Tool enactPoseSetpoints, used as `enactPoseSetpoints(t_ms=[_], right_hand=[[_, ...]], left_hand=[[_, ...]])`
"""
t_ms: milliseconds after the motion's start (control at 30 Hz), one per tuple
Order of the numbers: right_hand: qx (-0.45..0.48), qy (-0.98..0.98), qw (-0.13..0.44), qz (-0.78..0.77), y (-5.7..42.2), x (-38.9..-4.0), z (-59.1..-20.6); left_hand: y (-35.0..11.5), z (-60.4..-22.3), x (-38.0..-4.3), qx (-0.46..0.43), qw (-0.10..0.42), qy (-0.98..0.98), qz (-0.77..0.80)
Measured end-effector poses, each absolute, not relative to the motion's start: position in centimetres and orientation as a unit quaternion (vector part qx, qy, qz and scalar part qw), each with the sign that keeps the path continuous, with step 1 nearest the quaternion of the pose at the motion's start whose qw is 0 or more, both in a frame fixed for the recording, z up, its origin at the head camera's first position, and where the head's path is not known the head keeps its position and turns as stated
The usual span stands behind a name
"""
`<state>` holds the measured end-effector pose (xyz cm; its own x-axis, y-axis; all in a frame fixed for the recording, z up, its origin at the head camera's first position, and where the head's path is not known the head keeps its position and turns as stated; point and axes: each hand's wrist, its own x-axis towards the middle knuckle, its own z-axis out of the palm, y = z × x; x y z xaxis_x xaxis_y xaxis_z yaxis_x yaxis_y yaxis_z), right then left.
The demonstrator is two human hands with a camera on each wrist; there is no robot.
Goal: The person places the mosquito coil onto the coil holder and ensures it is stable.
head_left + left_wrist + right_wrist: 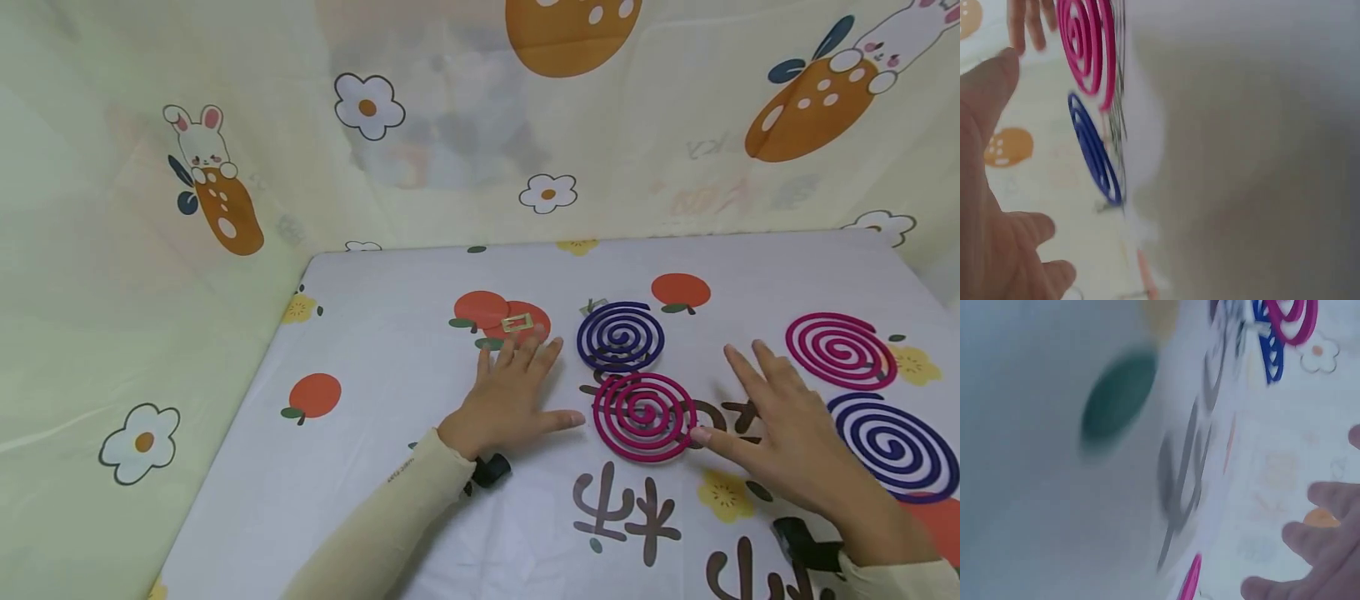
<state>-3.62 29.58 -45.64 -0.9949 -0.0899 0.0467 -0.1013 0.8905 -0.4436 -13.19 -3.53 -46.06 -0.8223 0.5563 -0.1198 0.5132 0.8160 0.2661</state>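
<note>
Both hands are spread over the table. My left hand (502,404) has its fingers stretched out, with the fingertips beside a small gold metal stand (517,322) and the thumb pointing at a pink mosquito coil (645,410). Behind that coil is a blue mosquito coil (621,337); the two nearly meet in the head view. My right hand (795,425) has its fingers extended, and its thumb tip overlaps the pink coil's right rim. Neither hand grips anything. In the left wrist view the pink coil (1110,44) and blue coil (1094,150) appear edge-on beyond the left thumb.
Beyond the right hand lie another pink coil (842,352) and another blue coil (892,448). A second small metal piece (592,307) shows at the back blue coil's edge. The tablecloth (360,483) is printed with fruit and characters; a patterned curtain (450,167) hangs behind.
</note>
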Motion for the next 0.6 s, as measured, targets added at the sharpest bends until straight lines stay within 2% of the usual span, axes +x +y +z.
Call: enactPoseSetpoints(t_ms=[167, 600], right_hand=[[0.012, -0.985, 0.028, 0.173, 32.2, -3.7, -45.9], [-0.107, -0.986, -0.024, 0.128, 39.1, -4.2, -46.5]], left_hand=[[-4.4, -45.4, -15.7, 0.269, 0.067, 0.957, 0.087], [-3.2, -45.2, -21.5, 0.245, 0.047, 0.967, 0.043]])
